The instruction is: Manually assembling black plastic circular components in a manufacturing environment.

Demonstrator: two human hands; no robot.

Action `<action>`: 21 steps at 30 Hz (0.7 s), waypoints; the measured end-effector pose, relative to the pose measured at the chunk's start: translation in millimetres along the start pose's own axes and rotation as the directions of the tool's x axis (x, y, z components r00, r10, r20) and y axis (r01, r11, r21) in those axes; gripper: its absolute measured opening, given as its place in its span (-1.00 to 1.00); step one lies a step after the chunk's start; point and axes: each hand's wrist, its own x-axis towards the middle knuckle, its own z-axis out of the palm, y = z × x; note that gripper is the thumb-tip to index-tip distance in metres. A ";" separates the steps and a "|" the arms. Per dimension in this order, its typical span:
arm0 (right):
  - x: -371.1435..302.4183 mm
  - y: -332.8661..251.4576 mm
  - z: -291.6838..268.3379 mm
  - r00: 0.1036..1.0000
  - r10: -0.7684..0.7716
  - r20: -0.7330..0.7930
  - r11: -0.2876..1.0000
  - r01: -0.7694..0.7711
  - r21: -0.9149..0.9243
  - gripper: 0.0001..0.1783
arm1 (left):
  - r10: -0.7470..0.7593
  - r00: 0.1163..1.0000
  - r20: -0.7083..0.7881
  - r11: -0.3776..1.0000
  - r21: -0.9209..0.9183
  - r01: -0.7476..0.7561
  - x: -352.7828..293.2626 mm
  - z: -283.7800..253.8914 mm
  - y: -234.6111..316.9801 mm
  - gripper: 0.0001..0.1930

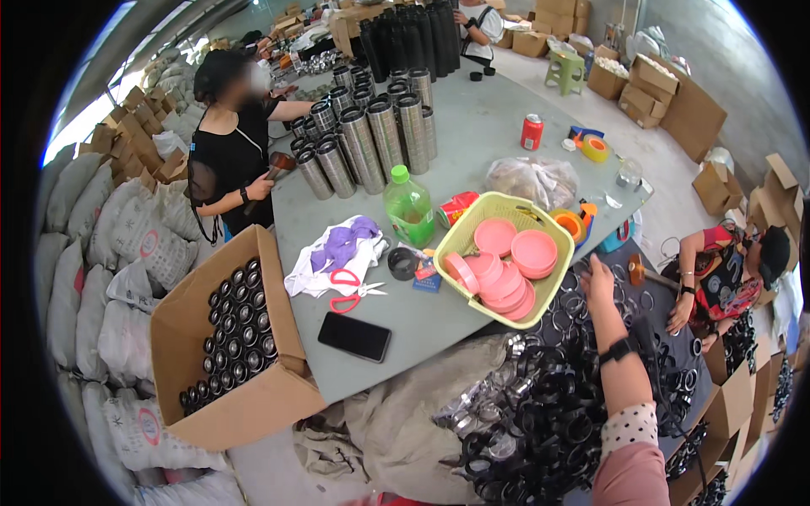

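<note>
My right hand reaches up from the lower right, a dark watch on its wrist. Its fingers look slightly bent and apart, with nothing visible in them. It is over thin metal rings scattered on a dark surface, just right of the yellow basket. Pink round lids are piled in that basket. Below the hand lies a big heap of black ring-shaped parts, with shiny metal rings along its left side. My left hand does not show.
On the grey table are steel tumblers, a green bottle, scissors and a phone. A cardboard box holds black-rimmed cups at left. Co-workers sit right and stand left; a mallet lies right.
</note>
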 end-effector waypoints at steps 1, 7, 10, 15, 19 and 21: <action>-34.9 0.0 -6.3 0.992 -0.088 0.095 0.996 0.087 0.011 -0.58 | 0.129 0.988 0.085 0.990 -0.063 -0.124 1.4 27.5 44.3 -0.38; -294.0 -61.0 -25.1 0.747 -0.294 0.596 0.892 0.439 -0.111 -0.87 | 0.450 0.571 0.686 0.892 -0.364 -0.267 -44.0 219.6 255.8 -0.05; -355.6 -89.1 -44.4 0.631 -0.572 0.524 0.725 0.688 -0.037 -0.80 | 0.451 0.319 0.834 0.892 -0.406 -0.198 -68.5 279.4 259.8 0.19; -401.5 -123.7 -79.9 0.404 -0.820 0.406 0.377 0.914 -0.148 -0.64 | 0.352 0.236 0.906 0.929 -0.308 -0.204 -120.8 317.9 237.0 0.35; -425.2 -135.0 -112.8 0.375 -0.863 0.338 0.360 0.926 -0.111 -0.61 | 0.318 0.195 0.928 0.913 -0.244 -0.328 -155.9 336.6 210.9 0.40; -437.5 -140.2 -135.7 0.306 -0.891 0.336 0.276 0.952 -0.135 -0.58 | 0.296 0.176 0.939 0.882 -0.198 -0.427 -173.4 346.1 195.4 0.42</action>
